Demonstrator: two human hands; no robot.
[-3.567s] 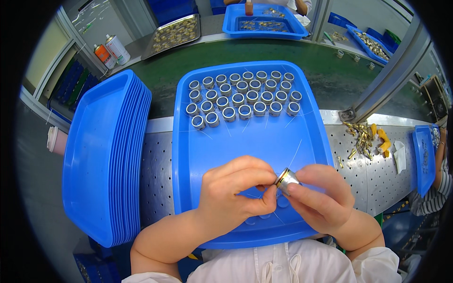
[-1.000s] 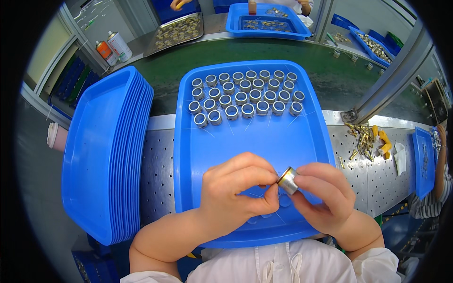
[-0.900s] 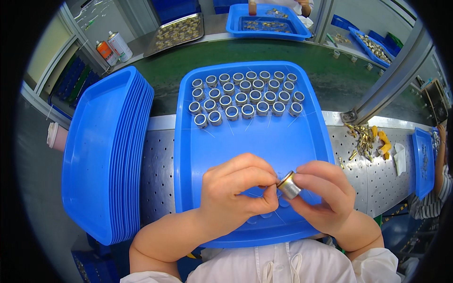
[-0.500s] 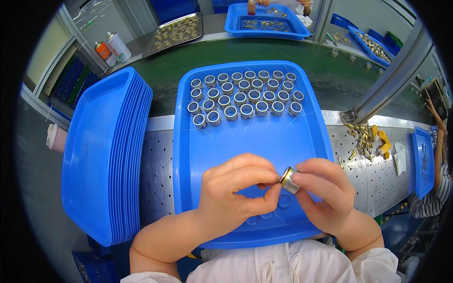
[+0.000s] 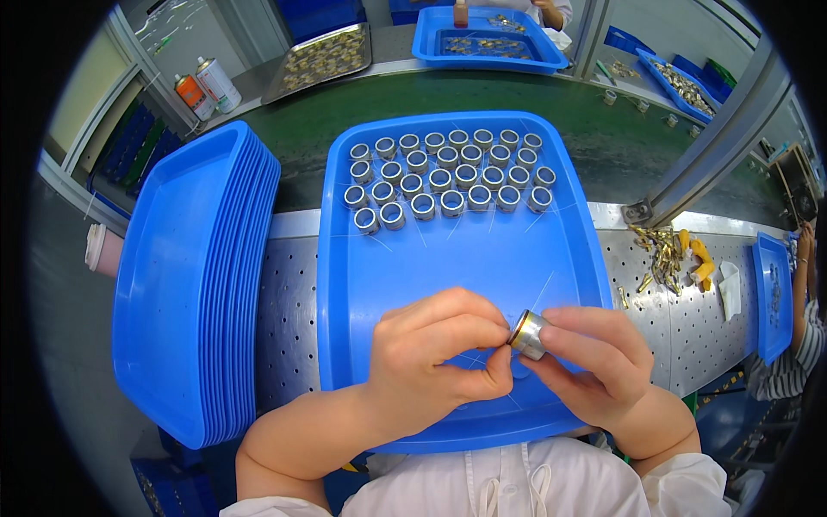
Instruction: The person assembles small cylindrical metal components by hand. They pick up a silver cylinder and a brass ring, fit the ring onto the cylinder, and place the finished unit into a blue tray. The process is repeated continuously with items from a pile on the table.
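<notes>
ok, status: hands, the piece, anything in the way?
Right hand gripping metal cylinder, tilted. Left hand at its rim, grip unclear. Over blue tray; metal rings standing in rows at far end, apart from both hands.

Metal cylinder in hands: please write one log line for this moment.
right hand: holding metal cylinder; left hand: at its rim; blue tray: below, more cylinders in rows

The right hand (image 5: 603, 353) sits lower than a moment ago, its fingertips shifted on the cylinder (image 5: 528, 335), and a thin wire (image 5: 544, 291) shows above it again. Rightward, a co-worker's raised hand (image 5: 807, 236) has dropped beside the tray (image 5: 775, 338).
</notes>
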